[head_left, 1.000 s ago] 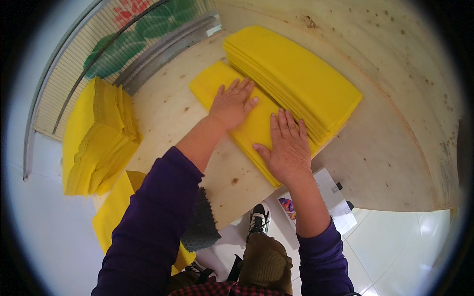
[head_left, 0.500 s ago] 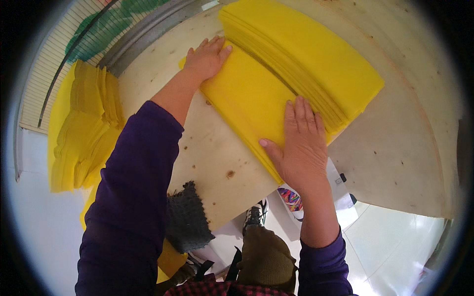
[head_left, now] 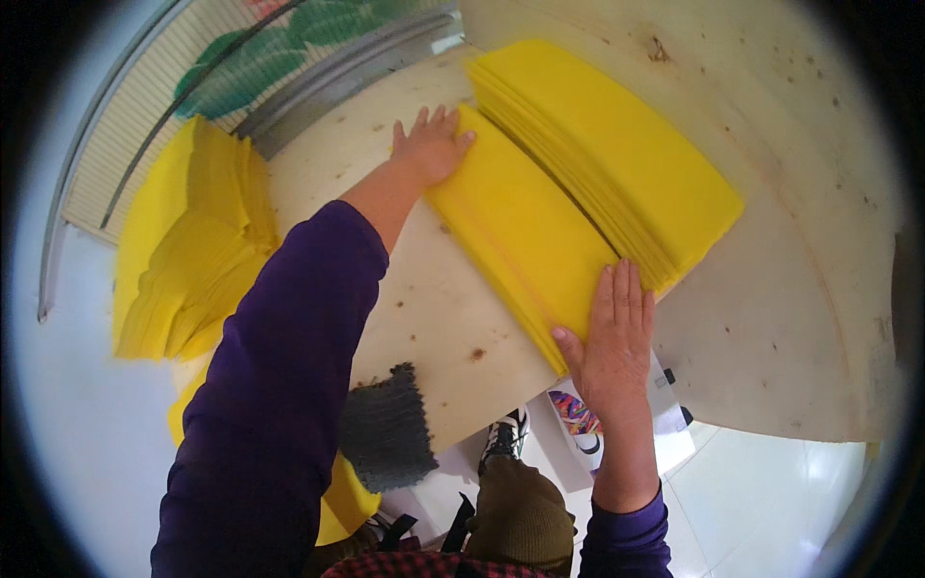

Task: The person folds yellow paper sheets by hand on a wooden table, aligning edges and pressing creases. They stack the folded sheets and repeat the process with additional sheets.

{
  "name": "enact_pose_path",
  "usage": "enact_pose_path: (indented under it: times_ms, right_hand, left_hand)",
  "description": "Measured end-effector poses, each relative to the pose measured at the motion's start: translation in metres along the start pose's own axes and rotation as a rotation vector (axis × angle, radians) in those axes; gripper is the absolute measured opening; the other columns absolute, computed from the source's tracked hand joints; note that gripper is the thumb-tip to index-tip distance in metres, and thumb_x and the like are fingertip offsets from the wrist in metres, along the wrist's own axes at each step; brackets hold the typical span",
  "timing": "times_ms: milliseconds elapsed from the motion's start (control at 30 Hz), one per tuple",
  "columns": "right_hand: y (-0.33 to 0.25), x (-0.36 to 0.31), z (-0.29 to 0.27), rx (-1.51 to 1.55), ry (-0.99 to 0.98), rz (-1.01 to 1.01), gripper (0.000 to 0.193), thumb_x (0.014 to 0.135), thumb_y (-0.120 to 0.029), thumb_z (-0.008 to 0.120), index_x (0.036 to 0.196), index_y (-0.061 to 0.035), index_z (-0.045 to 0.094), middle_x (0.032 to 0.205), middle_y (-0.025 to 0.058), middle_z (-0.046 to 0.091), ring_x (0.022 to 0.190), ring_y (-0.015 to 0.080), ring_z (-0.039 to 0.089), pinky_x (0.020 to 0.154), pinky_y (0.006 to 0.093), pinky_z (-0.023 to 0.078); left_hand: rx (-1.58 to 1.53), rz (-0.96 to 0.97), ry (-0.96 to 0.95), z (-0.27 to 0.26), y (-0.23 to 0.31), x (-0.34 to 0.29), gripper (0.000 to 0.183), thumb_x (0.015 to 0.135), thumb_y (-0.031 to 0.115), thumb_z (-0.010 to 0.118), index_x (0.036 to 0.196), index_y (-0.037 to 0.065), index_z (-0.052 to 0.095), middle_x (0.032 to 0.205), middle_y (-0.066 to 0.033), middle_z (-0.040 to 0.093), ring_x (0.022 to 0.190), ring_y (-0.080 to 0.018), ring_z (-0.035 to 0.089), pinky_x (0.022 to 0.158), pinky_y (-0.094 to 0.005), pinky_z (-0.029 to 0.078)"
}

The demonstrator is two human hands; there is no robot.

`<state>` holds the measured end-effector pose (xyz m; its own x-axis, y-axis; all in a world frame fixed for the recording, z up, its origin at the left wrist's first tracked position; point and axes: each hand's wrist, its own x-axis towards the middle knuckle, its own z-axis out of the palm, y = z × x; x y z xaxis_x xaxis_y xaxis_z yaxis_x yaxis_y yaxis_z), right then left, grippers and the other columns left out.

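Note:
A low pile of folded yellow cloth (head_left: 511, 222) lies slantwise on the wooden table. My left hand (head_left: 430, 149) rests on its far end, palm down with fingers spread. At the near end, my right hand (head_left: 615, 352) lies flat on the cloth's edge, thumb held apart from the fingers. Neither hand grips anything. Close along the right side of the pile sits a taller stack of folded yellow cloth (head_left: 626, 144), with many layers showing on its side.
The pale wooden table (head_left: 462, 318) has a dark grey cloth (head_left: 390, 429) over its near edge. Another yellow cloth stack (head_left: 193, 241) hangs at the left. A striped panel (head_left: 145, 125) with a metal rail stands behind it. A white box (head_left: 578, 419) sits below the table.
My right hand has slid toward me, to the near end of the low yellow pile. The left hand stays at the far end. The whole view has shifted somewhat.

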<state>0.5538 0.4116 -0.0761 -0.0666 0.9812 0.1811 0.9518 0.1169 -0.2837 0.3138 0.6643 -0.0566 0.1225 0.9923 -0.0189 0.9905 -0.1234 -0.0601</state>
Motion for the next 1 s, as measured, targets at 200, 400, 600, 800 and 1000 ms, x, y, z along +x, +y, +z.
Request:
enact_pose_path:
  times_ms: [200,400,600,800,1000]
  right_hand:
    - [0.004,0.002,0.005,-0.032,-0.006,-0.03,0.083,0.089,-0.044,0.059,0.148,0.0039,0.026,0.156,0.023,0.021,0.146,0.0337,0.016,0.119,0.0499,0.008]
    - [-0.015,-0.021,-0.037,0.132,0.151,-0.108,0.069,0.091,-0.039,0.059,0.142,0.0018,0.037,0.15,0.0235,0.034,0.14,0.0373,0.029,0.115,0.0523,0.018]
    - [-0.109,-0.076,-0.043,0.433,-0.153,-0.381,0.055,0.083,-0.03,0.07,0.129,-0.006,0.053,0.136,0.0173,0.05,0.124,0.0343,0.049,0.102,0.0431,0.042]
    - [-0.172,-0.1,-0.01,0.227,-0.336,-0.607,0.048,0.079,-0.026,0.072,0.121,-0.0078,0.056,0.113,0.0153,0.057,0.106,0.0356,0.057,0.09,0.0446,0.047]
    - [-0.174,-0.084,0.011,0.2,-0.379,-0.421,0.026,0.081,-0.01,0.063,0.107,-0.0095,0.058,0.106,0.014,0.058,0.099,0.0385,0.058,0.082,0.0483,0.049]
  left_hand:
    - [-0.067,0.149,0.062,-0.075,-0.028,-0.066,0.062,0.102,0.052,0.028,0.152,0.015,0.025,0.159,-0.009,0.022,0.148,-0.029,0.012,0.117,-0.0565,0.015]
    - [-0.249,0.322,0.202,-0.164,-0.085,-0.223,0.056,0.102,0.041,0.039,0.15,0.013,0.031,0.157,-0.0151,0.026,0.147,-0.0328,0.016,0.117,-0.0511,0.014]
    - [-0.329,0.123,0.289,-0.204,-0.145,-0.428,0.05,0.1,0.02,0.04,0.146,0.002,0.036,0.154,-0.0191,0.029,0.146,-0.0333,0.02,0.119,-0.0413,0.015]
    - [-0.495,-0.315,0.36,-0.165,-0.182,-0.607,0.047,0.104,0.023,0.035,0.145,0.001,0.038,0.153,-0.0183,0.034,0.144,-0.0313,0.027,0.117,-0.0385,0.019]
    - [-0.673,-0.669,0.496,-0.11,-0.184,-0.725,0.041,0.103,0.019,0.041,0.138,0.001,0.047,0.147,-0.0183,0.043,0.14,-0.0315,0.035,0.115,-0.0391,0.024]
